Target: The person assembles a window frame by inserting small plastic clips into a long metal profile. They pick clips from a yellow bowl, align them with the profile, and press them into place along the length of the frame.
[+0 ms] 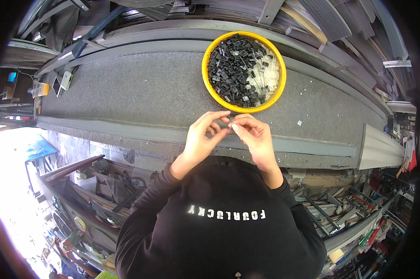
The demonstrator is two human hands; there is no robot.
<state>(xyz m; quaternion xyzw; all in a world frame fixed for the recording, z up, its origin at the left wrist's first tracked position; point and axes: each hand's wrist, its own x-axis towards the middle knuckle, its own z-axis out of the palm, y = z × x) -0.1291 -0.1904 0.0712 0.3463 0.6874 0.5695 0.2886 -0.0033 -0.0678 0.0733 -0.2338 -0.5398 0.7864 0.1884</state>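
Observation:
My left hand and my right hand meet fingertip to fingertip just in front of a round yellow-rimmed basin. Thumb and fingers are pinched on both hands, and what lies between them is too small and covered to name. A hint of something dark and thin shows where the tips join. Heaped in the basin's left and middle are many small black plastic pieces. Whitish translucent pieces fill its right side, with thin metal pins lying across them.
The basin stands on a long grey carpeted bench, with small white scraps to its right. At the far left lie a phone, a pale device and a cup of orange liquid. Metal profiles are stacked behind.

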